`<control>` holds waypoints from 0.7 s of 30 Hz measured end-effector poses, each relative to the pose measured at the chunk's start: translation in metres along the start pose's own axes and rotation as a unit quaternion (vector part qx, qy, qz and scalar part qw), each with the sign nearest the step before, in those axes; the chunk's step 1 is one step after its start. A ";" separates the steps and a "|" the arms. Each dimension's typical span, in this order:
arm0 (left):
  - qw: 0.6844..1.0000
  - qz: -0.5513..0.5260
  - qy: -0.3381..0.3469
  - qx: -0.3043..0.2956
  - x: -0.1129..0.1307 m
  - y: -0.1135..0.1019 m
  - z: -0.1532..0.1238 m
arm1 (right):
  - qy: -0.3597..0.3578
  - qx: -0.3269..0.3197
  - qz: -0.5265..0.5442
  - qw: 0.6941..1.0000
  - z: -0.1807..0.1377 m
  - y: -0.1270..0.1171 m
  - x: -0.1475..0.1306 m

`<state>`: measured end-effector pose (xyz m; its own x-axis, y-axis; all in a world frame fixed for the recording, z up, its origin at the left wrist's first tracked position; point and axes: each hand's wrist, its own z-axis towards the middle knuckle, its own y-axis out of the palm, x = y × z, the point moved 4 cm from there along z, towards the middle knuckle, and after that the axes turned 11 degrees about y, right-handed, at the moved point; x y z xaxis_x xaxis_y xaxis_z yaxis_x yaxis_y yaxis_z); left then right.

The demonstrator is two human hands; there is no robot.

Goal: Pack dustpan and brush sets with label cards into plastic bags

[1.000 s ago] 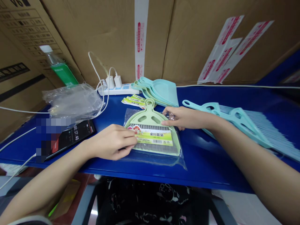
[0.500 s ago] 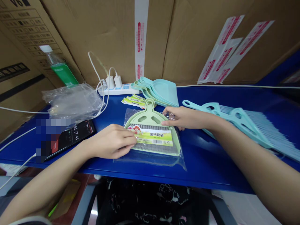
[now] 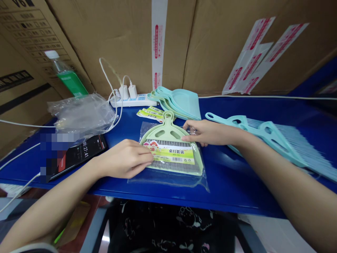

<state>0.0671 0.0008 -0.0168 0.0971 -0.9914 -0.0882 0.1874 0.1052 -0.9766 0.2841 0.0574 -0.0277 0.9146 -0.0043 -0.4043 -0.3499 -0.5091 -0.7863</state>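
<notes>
The green dustpan set [image 3: 172,151], a pale green pan with a brush and a yellow label card, lies flat inside a clear plastic bag [image 3: 168,177] at the centre of the blue tabletop [image 3: 229,182], handle pointing to 12 o'clock. The left hand [image 3: 126,159] rests at the set's 9 o'clock edge, its grip narrow, with fingertips pinched on the card and bag film there; this reads as a steadying hold that keeps the contents from sliding in the bag. The right hand [image 3: 207,133] lies at the 2 o'clock corner, fingers nearly closed on the crumpled bag film near the handle; whether it pinches the film or only presses it down cannot be told. Both hands bear on opposite sides, so the pack is held square and flat. At 12 o'clock from the pack lies a stack of teal dustpans [image 3: 180,102], with loose label cards [image 3: 149,113] just beside it; at 3 o'clock, teal brushes [image 3: 276,140] lie in a row, within reach of the right arm. At 10 o'clock sit spare clear bags [image 3: 81,114], a power strip [image 3: 131,101] and a bottle [image 3: 65,75]; a phone [image 3: 79,154] lies at 9 o'clock. Compared with the frames half a second and one second ago, hands and pack show no visible shift; only the phone's timer has advanced.
</notes>
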 end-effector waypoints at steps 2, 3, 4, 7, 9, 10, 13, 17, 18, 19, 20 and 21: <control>1.000 -0.001 0.000 -0.001 0.000 0.000 0.000 | -0.004 -0.001 0.000 1.000 0.000 0.000 0.000; 1.000 -0.003 0.000 0.000 0.000 0.000 0.000 | -0.004 -0.001 -0.001 1.000 0.000 0.000 0.000; 1.000 -0.005 0.001 0.000 0.000 0.000 0.000 | -0.004 0.000 -0.003 1.000 0.000 0.000 0.000; 1.000 -0.011 0.005 -0.003 0.001 0.001 0.000 | -0.002 0.003 -0.010 1.000 -0.001 -0.001 -0.002; 1.000 -0.014 0.008 -0.006 0.001 0.001 0.001 | -0.002 0.005 -0.010 1.000 -0.002 -0.001 -0.002; 1.000 -0.017 0.006 -0.008 0.001 0.001 0.001 | -0.003 0.005 -0.010 1.000 -0.002 -0.001 -0.003; 1.000 -0.023 -0.001 -0.006 0.000 0.000 0.000 | -0.004 0.004 -0.014 1.000 -0.002 -0.001 -0.003; 0.999 -0.032 -0.001 0.002 0.000 -0.001 0.000 | 0.000 0.005 -0.017 1.000 -0.003 -0.001 -0.003; 0.999 -0.036 -0.003 0.002 0.000 -0.001 0.001 | -0.001 0.004 -0.017 1.000 -0.003 -0.001 -0.003; 0.999 -0.039 -0.005 0.000 0.000 -0.001 0.001 | -0.001 0.003 -0.017 1.000 -0.003 -0.001 -0.003; 0.999 -0.040 -0.007 0.000 0.000 0.000 0.001 | -0.001 0.003 -0.017 1.000 -0.002 -0.001 -0.002; 0.999 -0.040 -0.008 0.001 0.000 0.000 0.001 | -0.001 0.003 -0.017 1.000 -0.002 -0.001 -0.002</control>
<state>0.0679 0.0013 -0.0163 0.0970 -0.9953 -0.0076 0.1963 0.0267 -0.9802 0.2831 0.0564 -0.0252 0.9258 0.0145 -0.3777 -0.3194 -0.5045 -0.8022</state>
